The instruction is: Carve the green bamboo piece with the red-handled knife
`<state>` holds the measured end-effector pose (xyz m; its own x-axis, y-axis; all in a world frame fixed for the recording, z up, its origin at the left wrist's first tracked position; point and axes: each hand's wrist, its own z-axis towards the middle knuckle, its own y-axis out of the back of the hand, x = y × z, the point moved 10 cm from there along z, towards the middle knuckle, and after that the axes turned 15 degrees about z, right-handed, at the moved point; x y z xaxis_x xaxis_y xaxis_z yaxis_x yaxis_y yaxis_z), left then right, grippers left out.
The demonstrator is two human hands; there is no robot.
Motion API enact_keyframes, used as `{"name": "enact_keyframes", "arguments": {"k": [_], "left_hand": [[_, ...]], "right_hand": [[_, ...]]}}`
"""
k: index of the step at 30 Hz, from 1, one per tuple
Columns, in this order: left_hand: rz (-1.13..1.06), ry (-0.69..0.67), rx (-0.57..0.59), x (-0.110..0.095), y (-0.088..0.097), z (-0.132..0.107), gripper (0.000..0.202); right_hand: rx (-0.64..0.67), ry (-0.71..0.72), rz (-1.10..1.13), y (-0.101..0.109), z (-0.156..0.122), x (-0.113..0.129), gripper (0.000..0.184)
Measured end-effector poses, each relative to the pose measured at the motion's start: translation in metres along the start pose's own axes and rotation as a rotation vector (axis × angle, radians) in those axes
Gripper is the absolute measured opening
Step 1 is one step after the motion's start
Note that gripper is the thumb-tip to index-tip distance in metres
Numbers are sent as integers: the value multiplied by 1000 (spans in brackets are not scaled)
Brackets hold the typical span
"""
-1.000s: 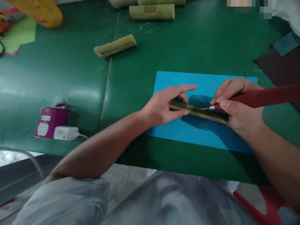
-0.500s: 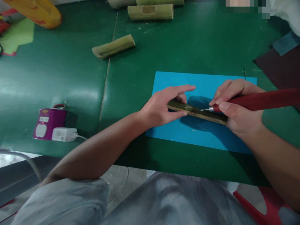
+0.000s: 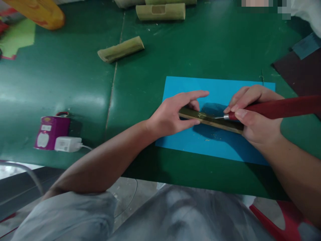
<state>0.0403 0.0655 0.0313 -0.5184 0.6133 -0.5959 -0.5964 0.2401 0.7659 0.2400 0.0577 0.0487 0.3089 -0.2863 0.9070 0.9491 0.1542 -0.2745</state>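
- Head view: the left hand [image 3: 170, 115] is clamped on the left part of a bamboo strip [image 3: 218, 123], thumb on the near side, index finger stretched out free.
- The right hand [image 3: 260, 113] is closed around a red-handled carving tool [image 3: 288, 106], whose thin metal tip is at the strip's upper face.
- The strip slants across a blue sheet [image 3: 180, 140], its right end by the right hand; whether it touches the sheet cannot be told.
- Pale shavings [image 3: 207, 140] lie on the sheet, near side of the strip.
- On the green worktop [image 3: 82, 77], far left of the sheet, lies a bamboo piece [image 3: 121, 50]; farther off is a notched bamboo tube [image 3: 173, 12].
- At left, a white plug adapter [image 3: 68, 144] sits just beside a purple box [image 3: 54, 130].
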Motion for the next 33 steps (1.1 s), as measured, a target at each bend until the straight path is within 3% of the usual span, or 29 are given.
{"name": "enact_keyframes", "arguments": {"k": [6,9,13,19,28,33], "left_hand": [[0,-15,-7,-3,1,0,71],[-3,-22,0,-4,0,0,71],[-4,-19,0,-3,-1,0,70],[-4,-42,-8,-5,0,0,69],[-6,-7,8,-1,-2,0,70],[-10,-45,-22,-5,1,0,69]], "right_hand": [[-23,-7,39,3,0,-2,14],[20,-79,21,-2,0,-6,8],[75,-213,18,-10,0,-15,18],[64,-272,17,-9,1,-20,19],[91,-247,-19,-9,2,-19,14],[92,-143,-82,-13,1,-10,12]]}}
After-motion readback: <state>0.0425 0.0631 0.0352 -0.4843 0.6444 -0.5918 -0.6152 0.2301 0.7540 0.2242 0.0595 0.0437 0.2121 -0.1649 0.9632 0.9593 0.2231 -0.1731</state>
